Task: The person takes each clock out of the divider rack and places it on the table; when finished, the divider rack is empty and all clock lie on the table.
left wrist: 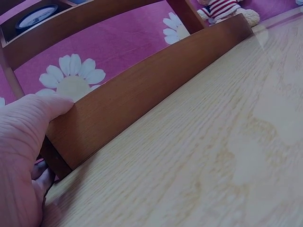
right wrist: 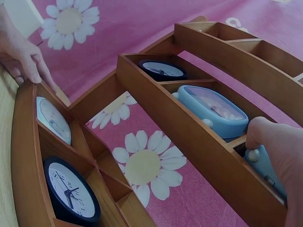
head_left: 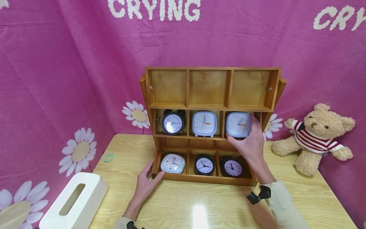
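Both hands gripped, wide apart.
Head view: the right hand (head_left: 252, 147), raised, grasped a blue clock (head_left: 238, 124) in the wooden shelf (head_left: 206, 180), middle row, right. Left wrist — the left hand (left wrist: 21, 151) pinched the shelf's corner. Right wrist — the thumb touched that clock.

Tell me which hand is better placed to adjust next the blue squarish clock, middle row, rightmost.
Probably the right hand: it grips that blue squarish clock. The left hand grips the brown wooden rack at its lower left corner.
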Tool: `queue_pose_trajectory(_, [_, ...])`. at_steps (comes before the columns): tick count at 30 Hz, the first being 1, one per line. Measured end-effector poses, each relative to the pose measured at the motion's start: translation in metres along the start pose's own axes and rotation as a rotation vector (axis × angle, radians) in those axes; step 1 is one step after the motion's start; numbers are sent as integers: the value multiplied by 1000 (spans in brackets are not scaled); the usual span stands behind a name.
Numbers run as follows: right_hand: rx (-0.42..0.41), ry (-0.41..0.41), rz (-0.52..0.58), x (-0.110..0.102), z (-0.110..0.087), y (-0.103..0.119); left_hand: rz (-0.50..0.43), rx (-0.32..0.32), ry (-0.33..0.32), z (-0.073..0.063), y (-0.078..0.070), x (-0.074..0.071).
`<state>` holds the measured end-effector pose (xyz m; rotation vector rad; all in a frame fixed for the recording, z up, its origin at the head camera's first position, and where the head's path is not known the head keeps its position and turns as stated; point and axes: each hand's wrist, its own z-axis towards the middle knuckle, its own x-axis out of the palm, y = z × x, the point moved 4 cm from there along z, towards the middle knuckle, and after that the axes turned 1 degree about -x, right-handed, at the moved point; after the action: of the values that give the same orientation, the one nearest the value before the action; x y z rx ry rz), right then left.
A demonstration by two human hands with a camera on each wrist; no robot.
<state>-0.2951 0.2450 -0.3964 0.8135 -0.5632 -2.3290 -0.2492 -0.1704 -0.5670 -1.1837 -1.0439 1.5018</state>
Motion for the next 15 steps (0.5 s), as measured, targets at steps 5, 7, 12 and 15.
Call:
queue_pose_trajectory(5, [-34, -38, 10, -5, -2, 2, 0, 9, -3, 0, 1, -1])
queue_pose_trajectory(7, [-38, -45, 18, -7, -3, 3, 8, 8, -4, 0, 2, -1])
queue_pose_trajectory(12, [-26, -54, 45, -15, -6, 8, 28, 0, -15, 0, 3, -1])
queue_pose_trajectory(15, [-14, -59, 56, -23, -10, 11, 41, -5, -24, 0, 3, -1])
